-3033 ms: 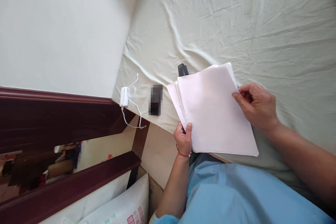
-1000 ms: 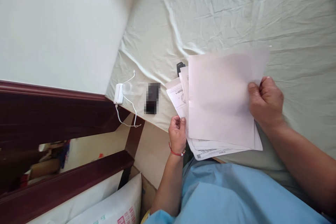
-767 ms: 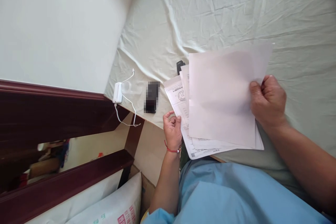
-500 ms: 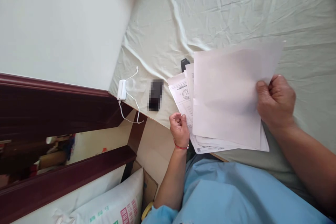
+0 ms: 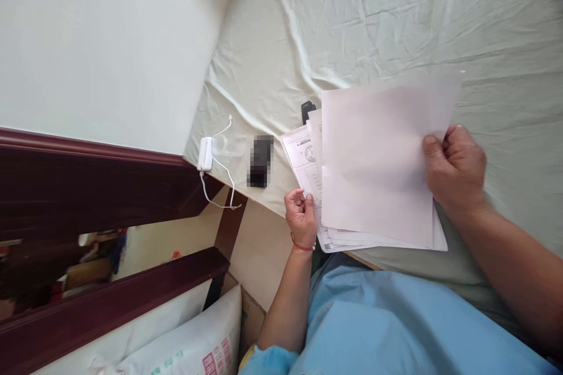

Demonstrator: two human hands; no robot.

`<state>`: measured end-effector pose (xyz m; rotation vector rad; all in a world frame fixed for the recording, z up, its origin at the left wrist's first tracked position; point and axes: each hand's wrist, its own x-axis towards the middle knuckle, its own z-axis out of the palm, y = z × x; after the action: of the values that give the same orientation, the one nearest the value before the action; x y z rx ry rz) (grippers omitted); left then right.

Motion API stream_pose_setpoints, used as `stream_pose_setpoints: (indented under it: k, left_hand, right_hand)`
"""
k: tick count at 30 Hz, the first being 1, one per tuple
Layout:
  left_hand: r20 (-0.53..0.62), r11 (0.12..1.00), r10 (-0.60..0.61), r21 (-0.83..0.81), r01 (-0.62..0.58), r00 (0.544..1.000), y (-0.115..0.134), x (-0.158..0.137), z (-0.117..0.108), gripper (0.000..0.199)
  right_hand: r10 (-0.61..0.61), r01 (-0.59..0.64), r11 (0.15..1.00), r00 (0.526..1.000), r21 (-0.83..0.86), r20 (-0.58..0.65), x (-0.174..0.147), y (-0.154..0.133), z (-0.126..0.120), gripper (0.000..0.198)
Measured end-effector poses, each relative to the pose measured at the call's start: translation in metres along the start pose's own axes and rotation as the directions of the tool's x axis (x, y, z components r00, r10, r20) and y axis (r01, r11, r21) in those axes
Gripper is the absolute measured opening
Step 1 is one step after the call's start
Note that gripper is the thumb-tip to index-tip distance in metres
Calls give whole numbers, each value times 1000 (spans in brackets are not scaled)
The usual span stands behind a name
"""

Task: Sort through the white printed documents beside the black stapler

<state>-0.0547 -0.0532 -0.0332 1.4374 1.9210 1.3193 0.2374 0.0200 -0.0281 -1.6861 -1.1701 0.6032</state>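
Note:
My right hand [image 5: 456, 167] pinches the right edge of a blank white paper sheet [image 5: 373, 158], thumb on top and fingers curled below. The sheet lies over a fanned stack of printed papers [image 5: 299, 143], whose left edges show text and a round stamp. My left hand [image 5: 301, 214], with a red bracelet at the wrist, is closed at the stack's lower left edge. Its fingers are curled, and whether they grip any paper is hidden. A black object [image 5: 307, 111] shows partly behind the stack's upper left corner.
A blurred-out dark phone-like object [image 5: 260, 161] lies left of the papers on a pale green bedsheet [image 5: 373, 17]. Further left are a white charger [image 5: 204, 153] with a cable and a clear plastic piece. A dark red wooden rail [image 5: 88, 170] and a white printed sack [image 5: 189, 334] stand lower left.
My right hand and the blank sheet have shifted slightly left, and the printed sheets with them. My left hand stays nearly where it was. The view has tilted a little.

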Motion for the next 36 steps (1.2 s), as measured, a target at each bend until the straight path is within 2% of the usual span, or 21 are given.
stream_pose_setpoints:
  k: [9, 13, 17, 24, 29, 36]
  left_hand:
    - [62, 993, 8, 113, -16, 998, 2, 1, -4, 28]
    - [178, 986, 28, 156, -56, 984, 5, 2, -5, 31]
    - [249, 987, 95, 103, -123, 964, 8, 4, -7, 30]
    - [288, 993, 96, 44, -113, 953, 13, 3, -9, 34]
    - [261, 992, 114, 18, -123, 959, 13, 3, -8, 24]
    - [192, 993, 88, 56, -101, 977, 5, 3, -6, 24]
  right_hand:
    - [19, -18, 999, 999, 41, -29, -1, 1, 1, 17]
    - [24, -25, 991, 1000, 131, 14, -2, 1, 1, 18]
    - [-10, 4, 990, 999, 141, 43, -4, 0, 2, 25]
    - [-33, 25, 997, 994, 75, 102, -6, -3, 2, 30]
    - [-46, 29, 993, 988, 117, 146, -7, -1, 4, 32]
    - [-44, 38, 998, 987, 41, 153, -8, -3, 5, 21]
